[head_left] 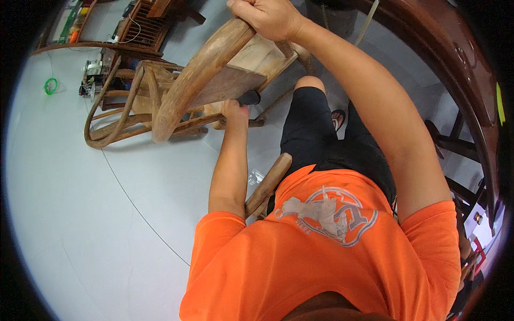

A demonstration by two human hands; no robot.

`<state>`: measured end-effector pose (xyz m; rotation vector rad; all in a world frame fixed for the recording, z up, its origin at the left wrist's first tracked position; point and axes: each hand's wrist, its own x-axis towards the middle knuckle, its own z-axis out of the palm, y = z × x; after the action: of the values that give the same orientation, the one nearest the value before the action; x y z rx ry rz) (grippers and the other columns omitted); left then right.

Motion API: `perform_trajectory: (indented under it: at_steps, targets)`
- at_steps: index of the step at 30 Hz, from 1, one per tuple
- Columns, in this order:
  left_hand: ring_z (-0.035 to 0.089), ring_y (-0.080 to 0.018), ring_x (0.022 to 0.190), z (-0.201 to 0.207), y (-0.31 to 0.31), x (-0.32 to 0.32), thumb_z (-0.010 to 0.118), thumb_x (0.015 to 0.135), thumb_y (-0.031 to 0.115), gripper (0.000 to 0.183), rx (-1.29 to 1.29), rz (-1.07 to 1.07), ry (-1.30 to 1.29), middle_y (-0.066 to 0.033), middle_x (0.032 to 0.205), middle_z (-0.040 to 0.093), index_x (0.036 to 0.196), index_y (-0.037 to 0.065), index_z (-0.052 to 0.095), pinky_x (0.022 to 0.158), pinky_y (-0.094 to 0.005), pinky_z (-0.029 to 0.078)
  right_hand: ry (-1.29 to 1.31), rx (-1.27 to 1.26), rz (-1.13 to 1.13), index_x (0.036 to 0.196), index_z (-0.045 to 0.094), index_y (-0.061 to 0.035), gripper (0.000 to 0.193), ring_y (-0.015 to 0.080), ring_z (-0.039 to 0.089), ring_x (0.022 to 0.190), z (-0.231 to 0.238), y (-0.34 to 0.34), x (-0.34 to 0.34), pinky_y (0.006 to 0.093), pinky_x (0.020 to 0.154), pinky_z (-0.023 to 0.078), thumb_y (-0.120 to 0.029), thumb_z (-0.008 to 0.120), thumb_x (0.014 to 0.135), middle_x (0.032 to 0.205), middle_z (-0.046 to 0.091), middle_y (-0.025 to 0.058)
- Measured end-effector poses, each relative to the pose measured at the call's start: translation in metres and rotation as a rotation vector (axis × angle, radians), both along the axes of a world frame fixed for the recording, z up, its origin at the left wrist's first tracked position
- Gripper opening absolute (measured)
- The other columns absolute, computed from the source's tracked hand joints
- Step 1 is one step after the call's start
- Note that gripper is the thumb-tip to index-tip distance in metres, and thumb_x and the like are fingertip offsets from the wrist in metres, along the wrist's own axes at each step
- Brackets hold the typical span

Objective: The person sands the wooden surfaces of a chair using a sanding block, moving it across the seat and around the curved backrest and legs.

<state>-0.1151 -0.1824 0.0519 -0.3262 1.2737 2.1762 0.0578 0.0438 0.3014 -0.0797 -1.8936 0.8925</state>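
A tilted wooden chair (pixel 195 85) with bent-wood loops and a thick curved rail is in front of me. My right hand (pixel 270 17) is closed around the upper end of that rail. Lower down, beneath the edge of a flat wooden panel (pixel 233 85), my left hand (pixel 235 109) is closed on a black rounded thing (pixel 250 98). Only its dark end shows past my fingers, and its kind is hidden.
A wooden armrest (pixel 273 176) stands close at my left side. Dark polished furniture (pixel 455 48) curves along the right. Slatted wooden furniture (pixel 142 27) is at the far left. A green ring (pixel 51 86) lies on the pale floor near a small machine (pixel 93 77).
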Motion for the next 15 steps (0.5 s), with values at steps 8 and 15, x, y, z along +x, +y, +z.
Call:
perform_trajectory:
  at_steps: [8,15]
  targets:
    - [0.056,-0.0402,0.128,0.1,-0.021,0.037,0.044,0.1,0.004,0.035,0.11,-0.165,0.036,-0.0236,0.137,0.058,0.13,-0.009,0.054,0.11,-0.0605,0.047,-0.06,-0.029,-0.013,0.062,0.061,-0.0017,0.039,0.0418,0.061,0.064,-0.012,0.007,0.007,0.0491,0.069,0.051,-0.024,0.056,0.095,0.064,0.061,0.0208]
    - [0.052,-0.0385,0.132,0.221,-0.042,0.1,0.04,0.101,0.012,0.04,0.132,0.092,0.116,-0.0214,0.142,0.053,0.136,-0.004,0.052,0.114,-0.0596,0.044,0.028,0.014,0.011,0.062,0.058,-0.0021,0.039,0.0441,0.061,0.067,-0.007,0.005,-0.001,0.0479,0.101,0.051,-0.021,0.057,0.095,0.064,0.059,0.022]
